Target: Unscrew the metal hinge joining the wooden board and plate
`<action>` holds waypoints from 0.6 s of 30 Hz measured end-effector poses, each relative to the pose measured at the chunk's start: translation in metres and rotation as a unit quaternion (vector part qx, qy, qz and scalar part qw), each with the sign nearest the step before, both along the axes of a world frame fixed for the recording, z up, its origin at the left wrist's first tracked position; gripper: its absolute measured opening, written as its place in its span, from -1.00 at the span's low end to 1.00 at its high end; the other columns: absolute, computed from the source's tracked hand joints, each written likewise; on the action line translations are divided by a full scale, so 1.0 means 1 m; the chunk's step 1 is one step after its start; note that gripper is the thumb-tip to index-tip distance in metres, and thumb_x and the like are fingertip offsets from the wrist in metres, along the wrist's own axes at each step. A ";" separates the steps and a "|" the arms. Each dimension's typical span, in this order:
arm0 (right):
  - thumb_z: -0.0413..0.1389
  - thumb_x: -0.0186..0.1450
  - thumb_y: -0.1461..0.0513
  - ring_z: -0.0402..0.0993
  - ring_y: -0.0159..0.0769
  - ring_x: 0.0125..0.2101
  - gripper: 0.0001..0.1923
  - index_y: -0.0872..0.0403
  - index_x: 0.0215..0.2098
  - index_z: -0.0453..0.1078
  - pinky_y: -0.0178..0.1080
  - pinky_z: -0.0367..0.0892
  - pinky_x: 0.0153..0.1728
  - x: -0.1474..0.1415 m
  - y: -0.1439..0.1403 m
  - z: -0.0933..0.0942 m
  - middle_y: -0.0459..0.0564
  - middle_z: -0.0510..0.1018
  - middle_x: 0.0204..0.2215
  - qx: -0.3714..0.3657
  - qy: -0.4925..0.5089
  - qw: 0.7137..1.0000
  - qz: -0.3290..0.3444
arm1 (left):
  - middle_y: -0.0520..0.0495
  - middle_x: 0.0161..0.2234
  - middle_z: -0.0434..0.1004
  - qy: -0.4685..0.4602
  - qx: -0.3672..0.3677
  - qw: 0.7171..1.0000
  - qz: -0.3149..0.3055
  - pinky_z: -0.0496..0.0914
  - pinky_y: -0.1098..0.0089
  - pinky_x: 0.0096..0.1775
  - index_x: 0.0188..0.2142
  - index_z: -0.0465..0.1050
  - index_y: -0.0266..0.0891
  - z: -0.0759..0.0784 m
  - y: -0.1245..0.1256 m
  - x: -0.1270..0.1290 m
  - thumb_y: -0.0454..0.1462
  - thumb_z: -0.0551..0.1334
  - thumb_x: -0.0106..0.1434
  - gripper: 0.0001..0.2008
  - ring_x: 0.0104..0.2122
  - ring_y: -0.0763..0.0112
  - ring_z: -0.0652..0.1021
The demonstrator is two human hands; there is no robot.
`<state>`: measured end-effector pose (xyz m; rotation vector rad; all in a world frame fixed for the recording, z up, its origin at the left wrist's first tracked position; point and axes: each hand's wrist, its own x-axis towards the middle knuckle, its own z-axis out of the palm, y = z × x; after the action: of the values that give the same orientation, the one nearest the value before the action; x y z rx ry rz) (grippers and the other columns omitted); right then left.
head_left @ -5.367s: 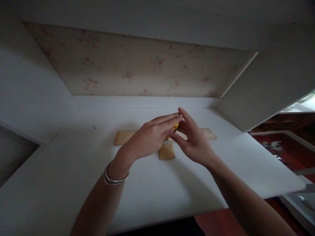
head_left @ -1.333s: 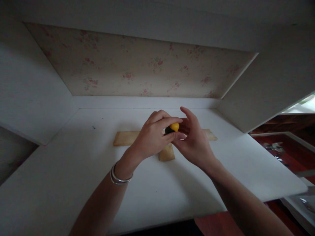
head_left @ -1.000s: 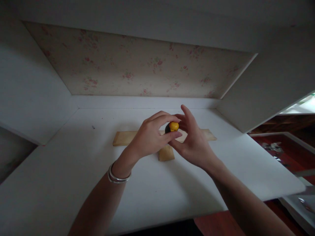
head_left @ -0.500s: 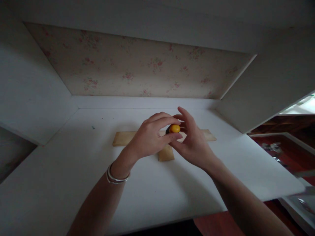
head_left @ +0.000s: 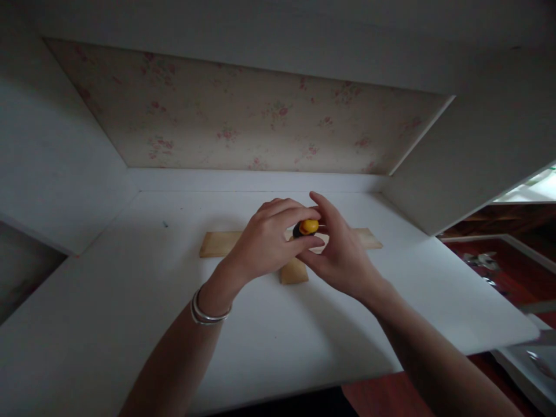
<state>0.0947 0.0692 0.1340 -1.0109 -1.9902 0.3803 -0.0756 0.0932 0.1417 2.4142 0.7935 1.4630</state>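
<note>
A screwdriver point(head_left: 308, 226) with a yellow and black handle is held end-on to me, its shaft hidden beneath the hands. My left hand point(head_left: 278, 234) pinches the handle between thumb and fingers. Close against it from the right, my right hand point(head_left: 341, 246) curls its thumb and fingers around the lower part of the screwdriver, the index finger raised; its exact grip is partly hidden. Below both hands lie pale wooden boards: a long board point(head_left: 219, 244) running left to right, and a short piece point(head_left: 294, 271) pointing toward me from its middle. Their joint is covered by my hands.
The white tabletop point(head_left: 143, 307) is closed in by white side panels and a floral back panel point(head_left: 260, 121). A small dark bit point(head_left: 165, 224) lies at the left rear. Beyond the right edge, a red floor and a white piece of furniture point(head_left: 532, 359) show.
The screwdriver handle has turned and tilted slightly, showing more of its black part. My left hand has rotated a little with it; my right hand has shifted slightly left. The boards stay put.
</note>
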 end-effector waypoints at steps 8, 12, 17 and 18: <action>0.17 0.26 0.21 0.53 -0.18 -0.08 -0.16 -0.08 0.38 -0.15 -0.04 0.46 -0.02 0.009 0.002 0.001 0.03 0.54 -0.07 -0.088 0.041 0.995 0.028 | -0.12 0.12 0.44 0.043 -0.042 0.995 -0.084 0.33 0.20 0.15 0.16 0.35 -0.13 0.000 0.000 -0.005 -0.31 0.08 0.39 -0.63 0.13 0.32 0.42; 0.13 0.26 0.23 0.53 -0.17 -0.10 -0.12 -0.05 0.40 -0.25 -0.02 0.45 -0.04 0.009 -0.001 0.004 0.05 0.52 -0.07 -0.077 -0.006 0.997 0.014 | -0.06 0.02 0.52 0.032 -0.053 0.996 -0.066 0.36 0.23 0.10 0.10 0.40 -0.10 0.000 -0.001 -0.005 -0.34 0.15 0.34 -0.65 0.03 0.35 0.48; 0.16 0.18 0.28 0.54 -0.18 -0.19 -0.20 0.01 0.33 -0.04 -0.07 0.48 -0.15 0.003 -0.001 0.003 0.09 0.52 -0.09 -0.015 -0.025 0.999 -0.039 | -0.08 -0.09 0.52 0.023 -0.014 1.000 -0.012 0.36 0.23 0.05 0.00 0.45 -0.16 0.002 -0.004 0.000 -0.31 0.28 0.25 -0.69 -0.04 0.32 0.47; 0.16 0.17 0.29 0.54 -0.20 -0.20 -0.25 0.00 0.28 0.03 -0.09 0.48 -0.17 0.003 -0.001 0.003 0.08 0.52 -0.09 -0.003 -0.018 0.999 -0.046 | -0.08 -0.11 0.51 0.017 -0.013 1.000 0.005 0.37 0.23 0.03 -0.02 0.46 -0.16 0.002 -0.005 0.000 -0.29 0.29 0.23 -0.70 -0.06 0.32 0.47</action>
<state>0.0975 0.0683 0.1371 -1.1160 -1.9673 0.3186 -0.0755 0.0884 0.1442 2.4244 0.8288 1.4098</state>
